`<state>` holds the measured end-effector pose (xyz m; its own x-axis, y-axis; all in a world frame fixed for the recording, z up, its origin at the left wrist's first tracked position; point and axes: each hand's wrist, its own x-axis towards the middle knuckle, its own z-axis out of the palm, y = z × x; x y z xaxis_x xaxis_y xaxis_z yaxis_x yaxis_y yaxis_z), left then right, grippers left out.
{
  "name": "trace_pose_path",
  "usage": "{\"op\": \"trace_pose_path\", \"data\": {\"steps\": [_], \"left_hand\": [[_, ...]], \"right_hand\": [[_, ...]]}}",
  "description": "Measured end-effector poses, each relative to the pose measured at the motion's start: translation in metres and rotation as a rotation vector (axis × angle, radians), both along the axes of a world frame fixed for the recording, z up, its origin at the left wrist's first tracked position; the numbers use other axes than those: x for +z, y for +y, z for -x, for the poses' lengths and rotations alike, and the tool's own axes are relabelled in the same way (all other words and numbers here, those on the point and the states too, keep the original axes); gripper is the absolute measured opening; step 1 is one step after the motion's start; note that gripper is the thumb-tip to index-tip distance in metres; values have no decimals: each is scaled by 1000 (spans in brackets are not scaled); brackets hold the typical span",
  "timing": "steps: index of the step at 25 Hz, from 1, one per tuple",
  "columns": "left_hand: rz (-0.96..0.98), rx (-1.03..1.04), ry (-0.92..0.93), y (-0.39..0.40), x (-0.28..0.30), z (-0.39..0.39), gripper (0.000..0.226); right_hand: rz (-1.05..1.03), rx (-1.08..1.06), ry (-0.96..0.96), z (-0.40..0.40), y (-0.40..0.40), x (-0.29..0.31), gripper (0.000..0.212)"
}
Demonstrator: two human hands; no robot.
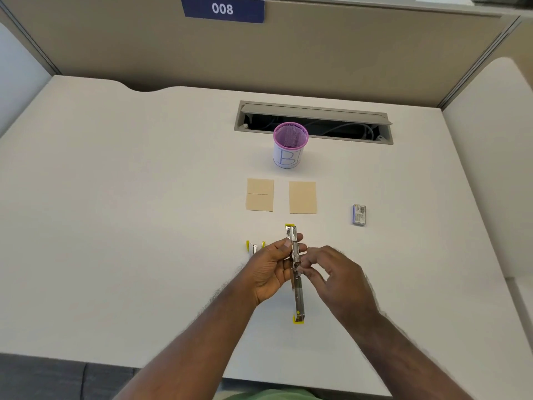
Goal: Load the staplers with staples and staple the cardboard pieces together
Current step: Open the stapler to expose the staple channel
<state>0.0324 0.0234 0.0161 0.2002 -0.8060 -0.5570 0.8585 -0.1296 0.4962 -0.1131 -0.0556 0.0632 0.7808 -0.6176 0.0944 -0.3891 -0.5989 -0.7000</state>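
Stapler (296, 272) first: it is swung fully open into one long metal strip with a yellow tip at each end, running away from me above the near middle of the tabletop (115, 226). My left hand (272, 269) grips it around the upper half, thumb laid over the top and fingers curled underneath. My right hand (334, 272) comes in from the other side with its fingers bent toward the hinge area at the strip's middle; the fingertips look to be pinching or touching the metal there, though blur keeps me from telling whether they hold a strip of staples.

Just left of my left hand, a second stapler (255, 248) lies on the tabletop, partly hidden behind the hand, showing yellow edges and a metal centre.

Beyond the hands lie two cardboard pieces side by side with a gap between them: the left piece (260, 194) has a line across its middle, the right piece (302, 197) is plain. Off to the right, well apart from them, sits a small staple box (359, 215).

Farther back stands a pink mesh cup (290, 145) with a white label lettered in blue, just in front of an open cable tray (314, 122) set into the tabletop. A blue tag (223, 8) reading 008 hangs on the partition behind.
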Motion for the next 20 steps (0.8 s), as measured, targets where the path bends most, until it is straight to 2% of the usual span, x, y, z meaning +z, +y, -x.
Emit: {"op": "trace_pose_path", "data": {"steps": [5, 9, 15, 20], "left_hand": [[53, -12, 6, -1, 3, -5, 27], [58, -45, 9, -1, 3, 1, 29], [43, -170, -46, 0, 4, 12, 34], [60, -171, -50, -1, 5, 16, 28]], "right_hand": [[93, -31, -11, 2, 4, 4, 27], [89, -19, 18, 5, 1, 6, 15], [-182, -186, 164, -5, -14, 8, 7], [-75, -171, 271, -9, -14, 14, 17]]}}
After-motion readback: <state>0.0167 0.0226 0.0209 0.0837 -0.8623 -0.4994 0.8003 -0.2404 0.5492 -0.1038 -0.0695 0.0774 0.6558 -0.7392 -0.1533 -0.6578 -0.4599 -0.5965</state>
